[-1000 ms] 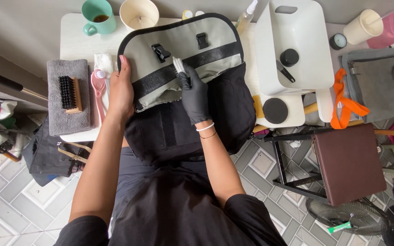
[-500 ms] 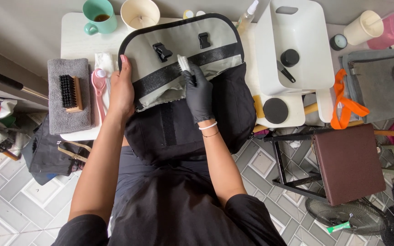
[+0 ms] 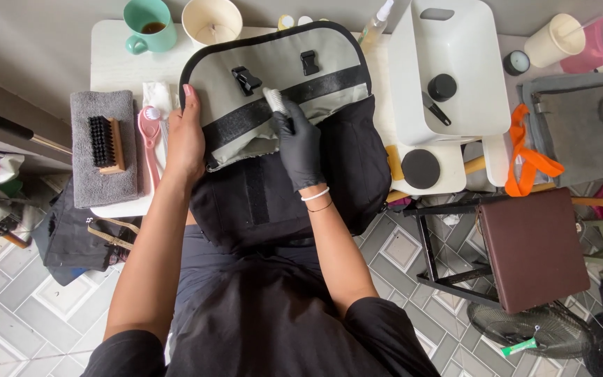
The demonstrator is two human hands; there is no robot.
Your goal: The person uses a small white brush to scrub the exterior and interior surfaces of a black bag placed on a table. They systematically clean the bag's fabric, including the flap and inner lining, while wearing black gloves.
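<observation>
Clamped in the gloved right hand [image 3: 300,145] is a small white brush [image 3: 273,99], fingers closed round its handle, its bristle head pressed to the black strip that runs across the grey flap [image 3: 280,70] of a bag [image 3: 294,174]. The grip sits low on the handle, which looks suited to short, firm scrubbing strokes. The bare left hand [image 3: 186,136] lies flat and open on the flap's left edge, holding nothing, seemingly there to pin the fabric taut so it does not slide under the brush.

The bag rests on the near edge of a white table [image 3: 116,66] with its flap thrown open away from the person and its black body hanging toward the lap (a position that puts the flap's inner side face up).

Left of the bag lie a pink tool [image 3: 149,129] and, beyond it, a grey towel [image 3: 102,174] with a wooden brush [image 3: 105,143] on top. Behind the bag stand a green mug [image 3: 146,24] and a cream cup [image 3: 212,21]. Right of the bag sits a white tub [image 3: 455,42] holding dark lids, within easy reach.
</observation>
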